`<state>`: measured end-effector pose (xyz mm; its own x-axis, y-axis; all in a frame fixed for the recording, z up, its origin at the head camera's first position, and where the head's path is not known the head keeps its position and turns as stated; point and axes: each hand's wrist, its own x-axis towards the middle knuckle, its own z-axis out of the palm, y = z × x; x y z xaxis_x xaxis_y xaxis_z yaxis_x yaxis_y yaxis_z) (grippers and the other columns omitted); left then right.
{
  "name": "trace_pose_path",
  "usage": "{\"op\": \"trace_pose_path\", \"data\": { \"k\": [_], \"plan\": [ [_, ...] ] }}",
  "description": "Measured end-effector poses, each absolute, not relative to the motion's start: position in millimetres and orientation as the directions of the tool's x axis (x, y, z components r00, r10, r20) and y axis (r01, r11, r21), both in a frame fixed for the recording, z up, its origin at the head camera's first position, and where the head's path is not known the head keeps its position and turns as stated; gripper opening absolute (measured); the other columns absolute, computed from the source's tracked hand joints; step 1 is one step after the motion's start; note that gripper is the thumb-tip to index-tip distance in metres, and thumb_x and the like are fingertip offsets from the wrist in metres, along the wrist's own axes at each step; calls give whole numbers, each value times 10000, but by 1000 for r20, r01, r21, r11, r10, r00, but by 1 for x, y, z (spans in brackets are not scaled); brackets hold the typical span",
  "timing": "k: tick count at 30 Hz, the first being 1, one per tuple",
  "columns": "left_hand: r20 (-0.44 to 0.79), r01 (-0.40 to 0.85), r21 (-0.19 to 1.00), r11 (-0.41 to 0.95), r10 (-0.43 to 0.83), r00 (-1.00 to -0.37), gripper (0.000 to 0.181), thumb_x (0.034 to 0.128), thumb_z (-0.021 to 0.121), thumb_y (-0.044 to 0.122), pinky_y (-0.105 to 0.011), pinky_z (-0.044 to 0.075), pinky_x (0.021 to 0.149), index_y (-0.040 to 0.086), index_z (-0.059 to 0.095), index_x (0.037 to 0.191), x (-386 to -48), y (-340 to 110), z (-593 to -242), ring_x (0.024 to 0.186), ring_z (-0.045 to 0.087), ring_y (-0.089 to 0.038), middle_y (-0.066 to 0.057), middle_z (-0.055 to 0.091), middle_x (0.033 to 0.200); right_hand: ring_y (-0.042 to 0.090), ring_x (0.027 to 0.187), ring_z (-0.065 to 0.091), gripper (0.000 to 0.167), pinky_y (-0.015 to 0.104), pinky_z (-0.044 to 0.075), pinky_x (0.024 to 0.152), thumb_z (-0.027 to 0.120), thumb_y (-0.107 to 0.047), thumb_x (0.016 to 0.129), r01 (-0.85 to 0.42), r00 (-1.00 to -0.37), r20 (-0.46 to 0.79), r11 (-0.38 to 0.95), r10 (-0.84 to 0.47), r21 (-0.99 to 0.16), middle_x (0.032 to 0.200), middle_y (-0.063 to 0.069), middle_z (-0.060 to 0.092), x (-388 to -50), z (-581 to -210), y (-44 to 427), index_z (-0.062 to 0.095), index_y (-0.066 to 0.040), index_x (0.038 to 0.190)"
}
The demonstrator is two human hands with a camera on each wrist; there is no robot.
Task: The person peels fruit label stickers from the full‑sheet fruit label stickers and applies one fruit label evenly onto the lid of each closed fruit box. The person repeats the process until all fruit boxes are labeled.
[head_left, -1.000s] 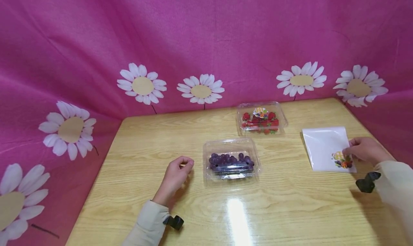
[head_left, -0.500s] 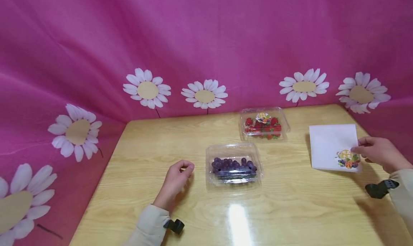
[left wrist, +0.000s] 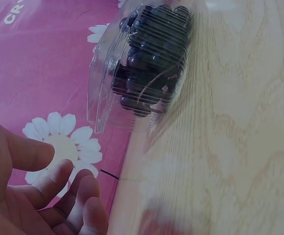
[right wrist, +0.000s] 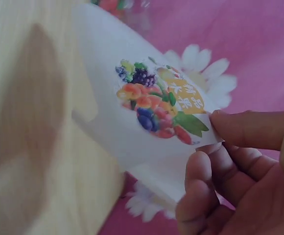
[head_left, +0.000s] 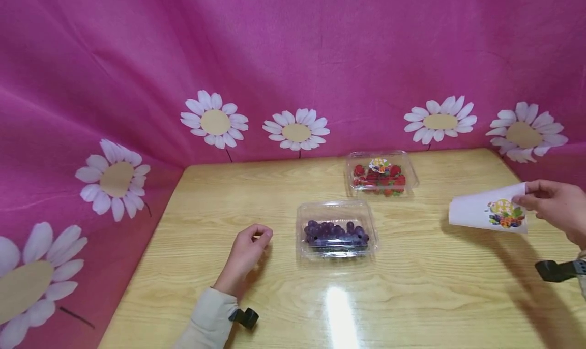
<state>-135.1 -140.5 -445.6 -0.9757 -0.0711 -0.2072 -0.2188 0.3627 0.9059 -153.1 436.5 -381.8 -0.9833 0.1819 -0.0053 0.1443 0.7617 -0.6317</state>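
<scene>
My right hand (head_left: pixel 556 204) pinches the right edge of a white sticker sheet (head_left: pixel 471 210) and holds it above the table. A fruit-print sticker (right wrist: pixel 156 100) sits on the sheet close to my thumb, and the sheet's far side bends over in a curve. My left hand (head_left: pixel 247 250) rests near the table with its fingers loosely curled, and nothing is in it. Just right of it stands a clear plastic box of purple grapes (head_left: pixel 336 234), its lid down. In the left wrist view the grapes (left wrist: pixel 154 58) show through the box's ribbed wall, apart from my fingers.
Farther back is a clear box of strawberries (head_left: pixel 380 178) bearing a similar fruit sticker (head_left: pixel 379 165) on its lid. A pink cloth with white daisies (head_left: pixel 296 131) hangs behind and beside the wooden table (head_left: pixel 229 196).
My right hand has lifted the sticker sheet off the table and moved it right, and the sheet has curled over. The left hand stays nearly still. The head view has shifted slightly.
</scene>
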Motion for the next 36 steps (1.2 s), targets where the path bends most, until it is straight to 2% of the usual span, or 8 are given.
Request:
{"op": "trace_pose_path", "data": {
  "k": [7,12,18,24,30,36],
  "plan": [
    [-200,-209,907,365,-64,-978,242,1003,566,229,-269,443,672,27,658,1097,-136,-141,-441,862,575,-258,-96,614,986,-132,647,452,309,170,423,551,557,-196,1003,70,-983,90,786,158,-614,682,-379,451,-152,-352,400,536,90,1117],
    [-193,-205,905,374,-68,-979,236,1004,567,218,-267,441,686,21,658,1097,-134,-142,-437,889,575,-274,-72,607,990,-164,662,479,317,130,437,558,615,-236,976,-14,-981,159,787,107,-616,702,-391,475,-155,-334,375,574,54,1097],
    [-174,-186,904,386,-66,-983,243,1003,568,233,-267,442,700,35,664,1108,-130,-142,-434,866,570,-234,-65,609,988,-94,637,507,282,178,433,544,660,-257,954,-80,-979,198,785,56,-615,685,-306,540,-153,-312,338,584,3,1033],
    [-59,-88,907,411,-81,-995,151,975,594,156,-229,428,621,52,686,1034,-129,-137,-422,754,525,-129,-66,623,892,-16,626,481,210,227,401,518,697,-183,924,-146,-974,224,769,-3,-623,688,-213,571,-152,-300,301,617,-9,1011],
    [76,26,884,467,-90,-993,133,966,608,150,-236,455,635,78,692,1041,-124,-125,-409,802,566,-146,-97,677,969,-12,627,481,184,227,412,528,694,-150,922,-198,-976,201,708,-81,-678,694,-156,577,-161,-306,267,618,2,993],
    [205,154,859,489,-53,-977,111,946,638,140,-222,473,639,91,692,1029,-123,-107,-399,817,599,-168,-68,681,1016,6,717,551,185,209,473,611,673,-147,938,-191,-981,130,635,-141,-749,888,83,686,-169,-319,226,636,16,1018]
  ]
}}
